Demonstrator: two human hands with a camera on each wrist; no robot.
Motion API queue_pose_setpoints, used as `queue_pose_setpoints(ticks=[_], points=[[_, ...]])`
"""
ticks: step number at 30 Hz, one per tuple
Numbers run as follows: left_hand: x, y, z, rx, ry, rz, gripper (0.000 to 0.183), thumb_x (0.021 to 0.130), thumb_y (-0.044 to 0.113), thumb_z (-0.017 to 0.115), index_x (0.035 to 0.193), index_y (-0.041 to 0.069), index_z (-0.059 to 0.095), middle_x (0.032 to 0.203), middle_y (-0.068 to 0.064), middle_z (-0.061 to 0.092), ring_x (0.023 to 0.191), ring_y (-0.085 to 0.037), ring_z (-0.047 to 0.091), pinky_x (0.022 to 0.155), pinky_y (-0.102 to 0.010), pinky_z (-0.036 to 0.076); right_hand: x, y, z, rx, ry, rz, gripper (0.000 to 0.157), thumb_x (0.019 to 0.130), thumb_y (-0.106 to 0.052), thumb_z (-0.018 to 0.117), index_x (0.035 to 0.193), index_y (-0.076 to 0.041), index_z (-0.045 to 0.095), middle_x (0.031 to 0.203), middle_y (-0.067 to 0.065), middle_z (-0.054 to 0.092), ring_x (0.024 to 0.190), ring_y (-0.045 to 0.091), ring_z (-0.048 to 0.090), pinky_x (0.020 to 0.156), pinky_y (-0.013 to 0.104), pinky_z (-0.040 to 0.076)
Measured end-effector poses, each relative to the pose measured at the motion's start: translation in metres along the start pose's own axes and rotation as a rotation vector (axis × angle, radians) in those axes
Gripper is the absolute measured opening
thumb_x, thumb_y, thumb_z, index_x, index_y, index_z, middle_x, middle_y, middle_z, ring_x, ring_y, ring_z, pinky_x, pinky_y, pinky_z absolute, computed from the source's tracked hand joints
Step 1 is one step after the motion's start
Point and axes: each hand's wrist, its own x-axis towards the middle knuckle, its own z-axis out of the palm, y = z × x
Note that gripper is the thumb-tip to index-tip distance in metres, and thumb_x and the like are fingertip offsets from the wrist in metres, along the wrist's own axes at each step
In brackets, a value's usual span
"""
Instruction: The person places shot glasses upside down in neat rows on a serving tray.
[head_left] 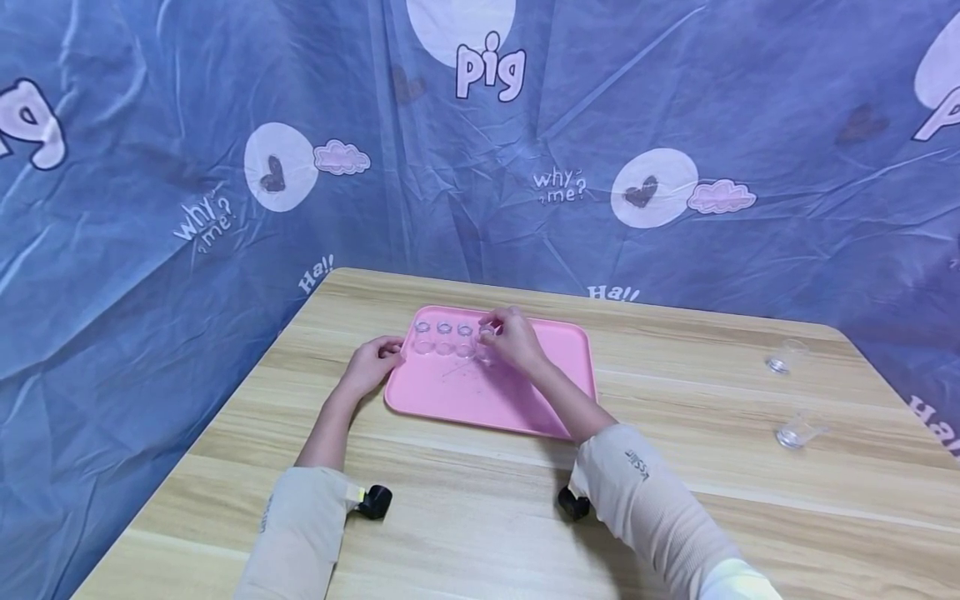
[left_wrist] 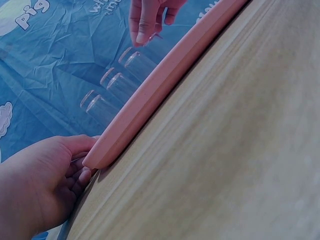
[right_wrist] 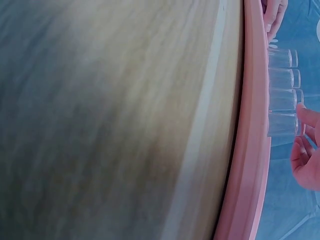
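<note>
A pink tray [head_left: 517,404] lies on the table, with a row of small clear glasses [head_left: 444,337] along its far left side. They appear to stand upside down, thick bases up. My right hand [head_left: 516,340] pinches the upper end of the rightmost glass [right_wrist: 282,125] between thumb and fingers; its lower end is at the tray. At the tray's left edge, my left hand [head_left: 371,365] grips the rim. The left wrist view shows that thumb by the tray's corner, with the other fingers [left_wrist: 80,180] curled beside and below it.
To the right on the wooden table [head_left: 675,500] stand two more clear glasses, one farther back [head_left: 783,358] and one nearer [head_left: 797,432]. A blue printed cloth [head_left: 465,208] hangs behind the table. Black wrist cameras [head_left: 375,502] sit by both sleeves.
</note>
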Motion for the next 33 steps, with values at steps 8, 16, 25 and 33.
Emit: queue_pose_setpoints(ticks=[8, 16, 25, 33], points=[[-0.001, 0.002, 0.001, -0.005, -0.005, -0.009, 0.037, 0.086, 0.004, 0.057, 0.122, -0.006, 0.054, 0.101, -0.018, 0.058, 0.092, -0.027, 0.053, 0.082, -0.036, 0.044, 0.0, -0.001, -0.008, -0.022, -0.046, 0.038, 0.029, 0.077, -0.01, 0.073, 0.104, -0.001, 0.064, 0.096, 0.012, 0.055, 0.085, 0.023, 0.054, 0.073, 0.032, 0.046], [-0.004, 0.005, 0.0, -0.001, -0.011, -0.018, 0.037, 0.087, 0.005, 0.056, 0.123, -0.006, 0.052, 0.103, -0.019, 0.058, 0.094, -0.028, 0.053, 0.083, -0.037, 0.044, -0.008, 0.0, -0.033, 0.0, -0.015, 0.042, 0.035, 0.077, -0.015, 0.074, 0.107, 0.0, 0.063, 0.1, 0.014, 0.057, 0.088, 0.027, 0.055, 0.075, 0.036, 0.045], [-0.005, 0.005, -0.001, 0.005, -0.009, -0.022, 0.037, 0.088, 0.004, 0.055, 0.123, -0.007, 0.052, 0.103, -0.019, 0.057, 0.094, -0.029, 0.053, 0.083, -0.037, 0.044, -0.03, 0.009, -0.075, 0.02, 0.042, -0.01, 0.036, 0.078, -0.012, 0.073, 0.109, 0.001, 0.062, 0.1, 0.019, 0.057, 0.087, 0.029, 0.056, 0.074, 0.038, 0.047], [-0.004, 0.003, 0.0, 0.004, -0.008, -0.016, 0.037, 0.088, 0.005, 0.056, 0.123, -0.007, 0.052, 0.103, -0.019, 0.057, 0.094, -0.029, 0.053, 0.084, -0.038, 0.044, -0.05, 0.024, -0.118, 0.002, 0.109, 0.004, 0.034, 0.079, -0.01, 0.071, 0.109, 0.002, 0.061, 0.101, 0.018, 0.055, 0.086, 0.029, 0.055, 0.072, 0.038, 0.048]])
